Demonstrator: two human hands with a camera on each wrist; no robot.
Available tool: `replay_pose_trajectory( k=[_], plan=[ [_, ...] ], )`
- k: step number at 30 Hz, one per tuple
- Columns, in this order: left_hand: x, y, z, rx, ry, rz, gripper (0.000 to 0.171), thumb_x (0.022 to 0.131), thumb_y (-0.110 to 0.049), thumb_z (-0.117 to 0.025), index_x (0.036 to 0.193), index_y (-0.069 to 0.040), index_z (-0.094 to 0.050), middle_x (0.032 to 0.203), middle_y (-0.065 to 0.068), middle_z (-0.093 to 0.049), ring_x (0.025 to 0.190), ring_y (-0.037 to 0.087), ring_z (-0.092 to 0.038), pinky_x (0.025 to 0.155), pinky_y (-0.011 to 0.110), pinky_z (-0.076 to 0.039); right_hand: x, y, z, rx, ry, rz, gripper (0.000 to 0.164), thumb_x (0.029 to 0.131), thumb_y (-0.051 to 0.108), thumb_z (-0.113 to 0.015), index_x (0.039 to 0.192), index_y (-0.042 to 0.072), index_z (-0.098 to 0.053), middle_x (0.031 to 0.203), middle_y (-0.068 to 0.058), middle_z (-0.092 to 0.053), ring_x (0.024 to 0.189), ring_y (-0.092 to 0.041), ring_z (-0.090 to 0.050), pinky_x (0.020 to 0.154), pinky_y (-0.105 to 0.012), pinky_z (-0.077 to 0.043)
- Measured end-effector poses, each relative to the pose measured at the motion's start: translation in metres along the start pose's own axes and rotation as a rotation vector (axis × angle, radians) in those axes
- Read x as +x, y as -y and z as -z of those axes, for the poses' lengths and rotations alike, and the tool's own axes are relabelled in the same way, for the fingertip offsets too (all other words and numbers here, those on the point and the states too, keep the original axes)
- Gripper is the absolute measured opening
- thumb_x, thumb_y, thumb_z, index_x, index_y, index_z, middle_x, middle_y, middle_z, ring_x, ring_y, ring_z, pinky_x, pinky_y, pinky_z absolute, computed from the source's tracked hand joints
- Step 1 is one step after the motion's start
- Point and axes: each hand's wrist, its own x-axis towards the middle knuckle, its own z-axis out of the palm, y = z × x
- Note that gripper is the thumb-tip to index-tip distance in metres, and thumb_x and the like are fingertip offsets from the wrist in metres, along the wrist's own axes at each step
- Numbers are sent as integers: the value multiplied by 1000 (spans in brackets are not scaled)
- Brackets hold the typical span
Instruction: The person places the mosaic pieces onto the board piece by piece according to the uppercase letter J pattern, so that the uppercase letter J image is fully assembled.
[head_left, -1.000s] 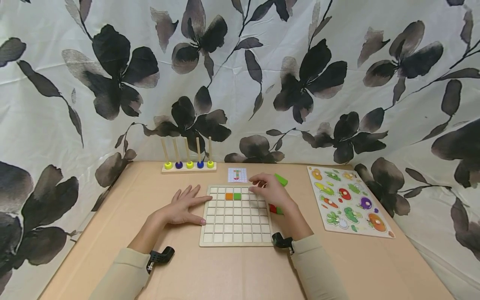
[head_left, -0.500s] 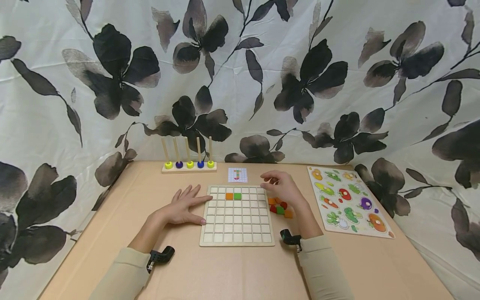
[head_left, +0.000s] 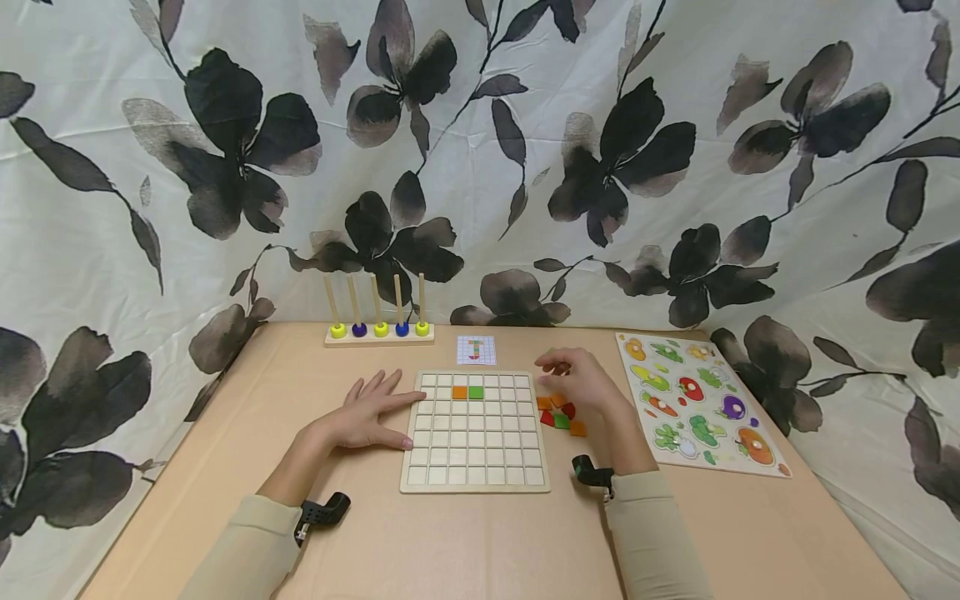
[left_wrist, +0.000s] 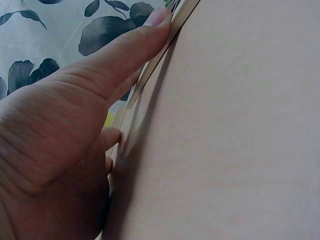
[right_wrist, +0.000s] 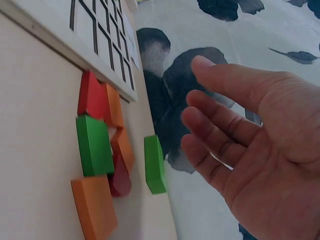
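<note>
1. Along the left edge of the board (head_left: pixel 476 457): left grip (head_left: pixel 367 421), fingers spread, thumb and index touching the edge. Pinching nothing; looks like steadying.
2. Right of the board's far corner, above the loose pieces: right grip (head_left: pixel 581 381). Right wrist view shows fingers loosely bent, thumb well apart from them, nothing held.
3. Within the board, second row from its far edge: orange block (head_left: pixel 459 392) and green block (head_left: pixel 476 392), side by side, each in its own cell.
4. Just right of the board: loose blocks (right_wrist: pixel 94 146) in orange, red and green, huddled on the worktop (head_left: pixel 480 542). Spare green (right_wrist: pixel 155 165) lies apart, farther back; right grip hides it from the head view.
5. Just beyond the board's far edge: card (head_left: pixel 476 351), gridded, small coloured figure; exact colours hard to read.
6. Beyond the board, to its left: peg stand (head_left: pixel 379 338). Well right of it: puzzle (head_left: pixel 701 400).
7. Judgement: step in hand seems to be fetching another block to copy the card's figure; early going.
8. Next move, as judged: check colour against the card, lower right grip, pinch one block by its sides without scattering neighbours.
</note>
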Motion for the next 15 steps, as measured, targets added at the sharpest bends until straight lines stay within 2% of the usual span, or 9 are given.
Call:
replay_pose_trajectory(
  k=[6, 15],
  plan=[
    [1, 1, 0, 6, -1, -2, 83, 71, -67, -71, 144, -38, -43, 160, 17, -9, 145, 43, 3, 110, 64, 7, -2, -12, 6, -48, 42, -68, 26, 86, 13, -72, 112, 9, -71, 97, -5, -64, 87, -24, -54, 72, -35, -50],
    [1, 0, 0, 20, 1, -5, 84, 71, -68, -70, 144, -39, -42, 160, 17, -9, 145, 42, 3, 110, 64, 7, -5, -22, 10, -48, 88, -139, 24, 86, 13, -72, 109, 11, -72, 93, -4, -63, 86, -24, -53, 75, -33, -47]
  ],
)
